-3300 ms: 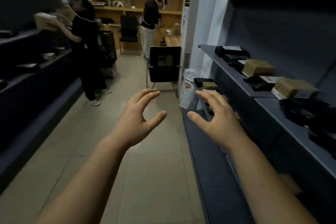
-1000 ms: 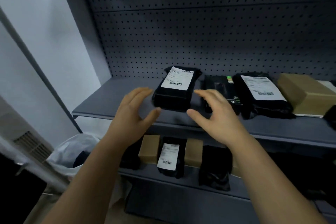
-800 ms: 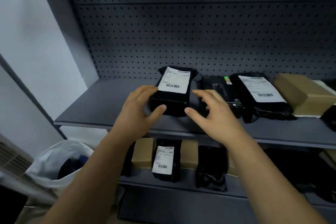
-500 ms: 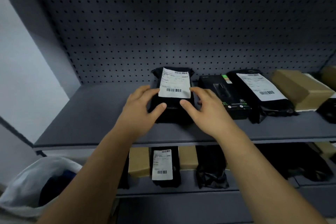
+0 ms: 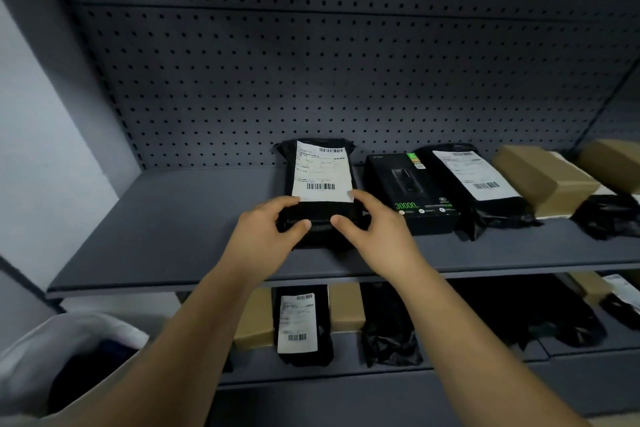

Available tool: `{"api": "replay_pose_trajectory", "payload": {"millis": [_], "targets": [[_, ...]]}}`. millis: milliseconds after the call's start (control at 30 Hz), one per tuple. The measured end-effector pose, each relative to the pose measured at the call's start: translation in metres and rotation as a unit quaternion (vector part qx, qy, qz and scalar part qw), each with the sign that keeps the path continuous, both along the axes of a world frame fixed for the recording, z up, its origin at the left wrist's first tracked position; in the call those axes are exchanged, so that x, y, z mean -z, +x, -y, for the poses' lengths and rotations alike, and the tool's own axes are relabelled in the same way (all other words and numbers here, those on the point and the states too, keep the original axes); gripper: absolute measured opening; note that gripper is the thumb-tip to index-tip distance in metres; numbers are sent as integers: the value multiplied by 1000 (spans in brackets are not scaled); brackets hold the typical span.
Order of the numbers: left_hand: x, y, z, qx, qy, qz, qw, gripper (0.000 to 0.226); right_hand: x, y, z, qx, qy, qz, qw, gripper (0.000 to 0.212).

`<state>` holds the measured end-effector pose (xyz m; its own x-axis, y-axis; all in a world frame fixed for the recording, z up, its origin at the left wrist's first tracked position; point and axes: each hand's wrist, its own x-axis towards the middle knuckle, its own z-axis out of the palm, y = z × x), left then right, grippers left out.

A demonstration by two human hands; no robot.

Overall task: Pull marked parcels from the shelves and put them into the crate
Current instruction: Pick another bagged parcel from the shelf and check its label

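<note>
My left hand point(image 5: 266, 236) and right hand point(image 5: 374, 232) both grip the near end of the black parcel point(image 5: 320, 177) with the white barcode label, fingers curled over its top and thumbs on its front face. The parcel lies lengthwise on the upper shelf point(image 5: 173, 218), far end close to the pegboard back. A black box point(image 5: 412, 191) sits just beside it on the right. I cannot tell whether the near end has lifted.

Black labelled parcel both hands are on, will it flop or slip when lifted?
Probably stiff: the black labelled parcel keeps straight, boxy edges. Its plastic wrap looks slick where the left hand and right hand grip it, so it might slip.
</note>
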<state>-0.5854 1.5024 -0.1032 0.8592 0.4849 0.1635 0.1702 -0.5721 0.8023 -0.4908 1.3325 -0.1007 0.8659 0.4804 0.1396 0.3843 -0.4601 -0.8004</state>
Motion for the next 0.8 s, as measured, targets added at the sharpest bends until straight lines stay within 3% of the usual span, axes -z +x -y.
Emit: {"api": "replay_pose_trajectory", "payload": {"millis": [467,800], "targets": [[-4,-23,43,-69,34,119,990,52,11,-9,29,-23,143,39,989,65],[-8,-43,25,-43,75,143,986,48,6,-32,16,-13,139,52,989,62]]}}
